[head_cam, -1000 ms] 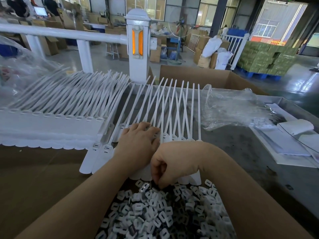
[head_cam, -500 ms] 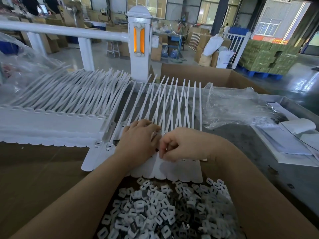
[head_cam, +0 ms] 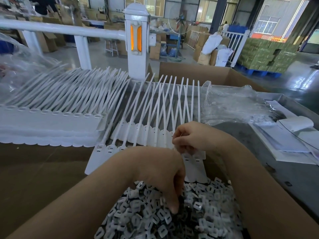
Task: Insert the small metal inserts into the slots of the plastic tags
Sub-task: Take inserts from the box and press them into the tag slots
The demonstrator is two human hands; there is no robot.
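Plastic tags (head_cam: 153, 135): one fanned row before you, a larger batch (head_cam: 51, 121) stacked left; which hold inserts, you cannot tell. Metal inserts (head_cam: 198, 209): heaped nearest you, plenty left. Your left hand (head_cam: 160, 171) digs curled fingers into them; your right hand (head_cam: 189, 137) pinches at a tag head.

L hand (head_cam: 160, 171) curled, fingertips down; R hand (head_cam: 189, 137) curled, fingertips pinched.

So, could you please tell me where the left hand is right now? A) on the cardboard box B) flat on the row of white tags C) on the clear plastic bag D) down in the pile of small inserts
D: the left hand reaches down with its fingertips in the pile of small inserts, nearer than the row of white tags.
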